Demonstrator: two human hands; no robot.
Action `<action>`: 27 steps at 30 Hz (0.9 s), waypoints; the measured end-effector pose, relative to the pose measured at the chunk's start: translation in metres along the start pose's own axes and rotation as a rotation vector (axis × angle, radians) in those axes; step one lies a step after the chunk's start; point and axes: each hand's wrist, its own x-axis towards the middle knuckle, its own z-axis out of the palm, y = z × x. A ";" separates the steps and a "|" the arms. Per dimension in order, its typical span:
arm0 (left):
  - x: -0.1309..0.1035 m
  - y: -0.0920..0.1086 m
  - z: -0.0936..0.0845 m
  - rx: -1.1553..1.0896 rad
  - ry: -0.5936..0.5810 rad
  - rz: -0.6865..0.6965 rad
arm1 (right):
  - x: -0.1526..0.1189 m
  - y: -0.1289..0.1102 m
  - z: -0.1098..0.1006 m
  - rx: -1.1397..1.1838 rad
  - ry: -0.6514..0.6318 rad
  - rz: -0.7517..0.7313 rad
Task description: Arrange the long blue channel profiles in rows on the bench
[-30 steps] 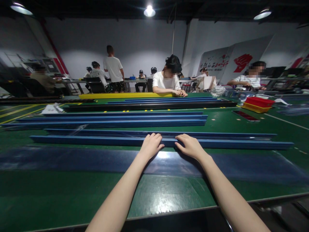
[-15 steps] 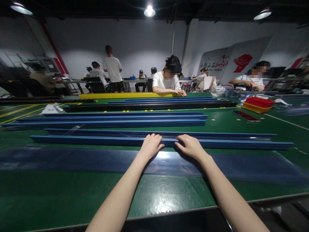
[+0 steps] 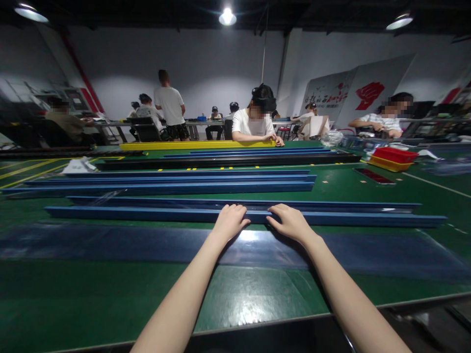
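Observation:
A long blue channel strip (image 3: 147, 214) lies crosswise in front of me on the green table. My left hand (image 3: 231, 219) is curled over its near rail, left of the middle, with the thumb on the near side. A short gap to the right, my right hand (image 3: 289, 220) grips the same rail, its fingertips hidden behind the edge. Under my wrists stretches a clear plastic sheet (image 3: 110, 242), flat on the table. A loose scrap of clear film (image 3: 110, 196) rests across the strip's left part.
Beyond lie more blue strips (image 3: 184, 187), a black strip (image 3: 228, 161) and a yellow strip (image 3: 176, 145), where a co-worker (image 3: 253, 125) leans on the table. At right are a phone (image 3: 374, 176) and red and yellow trays (image 3: 392, 159). The table's front edge (image 3: 257, 323) is close.
My hands and the blue strip have hardly moved. Across the table, the co-worker's hand has shifted slightly on the yellow strip, and the seated person at right has lowered their hands.

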 end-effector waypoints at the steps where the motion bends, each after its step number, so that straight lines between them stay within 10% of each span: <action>1: 0.000 0.000 0.000 0.000 -0.004 -0.003 | 0.000 0.000 0.000 -0.002 0.002 -0.004; 27: -0.003 0.000 0.002 -0.040 0.051 0.014 | 0.001 -0.001 -0.001 0.000 0.001 -0.041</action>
